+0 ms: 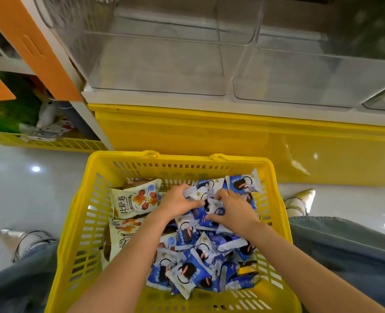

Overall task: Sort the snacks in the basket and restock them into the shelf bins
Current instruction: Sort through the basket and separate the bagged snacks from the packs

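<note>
In the head view, both of the person's bare hands are down inside a yellow basket (123, 157) that stands on the floor (28, 195) between the person's legs. The left hand (178, 202) and the right hand (230, 211) lie close together over the far half of the basket, the thumbs almost meeting.

Both hands are closed around blue packets (187, 269), small blue-and-white snack wrappers with a dark round biscuit printed on them. The left hand's fingers curl over a few of these just beyond its knuckles, and the right hand's fingers and thumb pinch several more bunched up between the two hands. The rest of the blue packets lie in a loose heap under and behind both wrists, filling the basket's right side, with one more propped against the far wall beyond the right hand.

To the outer side of the left hand, cream packets (134, 197) with orange print sit stacked along the basket's left wall, apart from the fingers.

Well beyond both hands, above a yellow base (209, 141), the clear shelf bins (155, 64) stand side by side. How much they hold is hard to tell through the blur.

A pale pointed left shoe (12, 239) and right shoe (300, 199) flank the basket, with jeans (345, 245) showing beside each forearm.
</note>
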A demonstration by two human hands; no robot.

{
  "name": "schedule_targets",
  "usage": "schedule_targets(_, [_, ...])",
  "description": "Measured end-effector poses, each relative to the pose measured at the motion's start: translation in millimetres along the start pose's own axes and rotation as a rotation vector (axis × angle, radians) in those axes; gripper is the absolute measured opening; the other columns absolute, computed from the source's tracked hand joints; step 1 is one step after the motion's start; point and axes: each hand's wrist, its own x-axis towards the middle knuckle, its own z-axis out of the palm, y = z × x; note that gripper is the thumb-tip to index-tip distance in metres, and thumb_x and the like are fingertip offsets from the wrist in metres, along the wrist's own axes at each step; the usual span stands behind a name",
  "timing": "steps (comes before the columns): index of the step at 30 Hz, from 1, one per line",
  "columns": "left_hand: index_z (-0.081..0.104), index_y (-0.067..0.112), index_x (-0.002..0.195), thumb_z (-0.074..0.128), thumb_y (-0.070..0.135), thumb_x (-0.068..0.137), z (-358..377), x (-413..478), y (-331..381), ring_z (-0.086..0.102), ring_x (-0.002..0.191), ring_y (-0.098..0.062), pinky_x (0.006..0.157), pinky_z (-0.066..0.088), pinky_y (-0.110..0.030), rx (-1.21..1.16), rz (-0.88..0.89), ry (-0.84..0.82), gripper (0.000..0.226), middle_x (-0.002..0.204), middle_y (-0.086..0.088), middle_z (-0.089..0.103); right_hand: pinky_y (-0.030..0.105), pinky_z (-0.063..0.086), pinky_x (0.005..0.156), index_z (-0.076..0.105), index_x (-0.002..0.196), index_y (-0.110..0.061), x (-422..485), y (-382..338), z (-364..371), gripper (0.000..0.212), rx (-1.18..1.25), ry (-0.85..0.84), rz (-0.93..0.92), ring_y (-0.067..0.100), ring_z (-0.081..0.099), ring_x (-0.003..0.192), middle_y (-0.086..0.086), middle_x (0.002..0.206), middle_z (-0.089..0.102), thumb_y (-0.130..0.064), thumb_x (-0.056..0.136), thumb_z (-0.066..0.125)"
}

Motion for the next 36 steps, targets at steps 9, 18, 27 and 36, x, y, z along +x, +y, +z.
schedule_targets(9, [0.055,0.021,0.1,0.071,0.026,0.081,-8,-25,-12,0.053,0.089,-0.012,0.06,0.039,-0.004,-0.212,0.054,0.105,0.026,0.095,0.006,0.058,0.02,0.047,0.058,0.047,0.106,-0.028,-24,7,-2,0.044,0.192,0.155,-0.001,0.008,0.057,0.073,-0.007,0.104,0.063,-0.059,0.079,0.061])
schedule_targets(18, [0.063,0.026,0.095,0.068,0.034,0.081,-9,-98,1,0.061,0.09,-0.013,0.08,0.048,-0.028,-0.241,0.285,-0.011,0.017,0.096,0.006,0.065,0.018,0.046,0.062,0.055,0.111,-0.027,-78,-4,-21,0.058,0.398,0.104,-0.209,0.002,0.057,0.073,-0.016,0.086,0.06,-0.069,0.071,0.05])
schedule_targets(27, [0.055,0.022,0.108,0.058,0.041,0.088,34,-124,-12,0.042,0.06,0.001,0.051,0.029,-0.013,0.228,0.283,-0.151,0.028,0.074,0.014,0.046,0.025,0.043,0.08,0.05,0.123,-0.027,-107,34,-5,0.053,-0.279,-0.211,-0.401,0.01,0.051,0.107,-0.007,0.121,0.053,-0.065,0.087,0.039])
schedule_targets(36, [0.058,0.021,0.107,0.054,0.025,0.092,-5,-70,3,0.051,0.077,0.004,0.061,0.04,-0.007,-0.02,0.236,0.052,0.015,0.101,0.009,0.059,0.022,0.042,0.08,0.058,0.119,-0.017,-49,19,-47,0.032,-0.075,0.304,-0.294,0.016,0.056,0.104,0.0,0.115,0.059,-0.033,0.099,0.037])
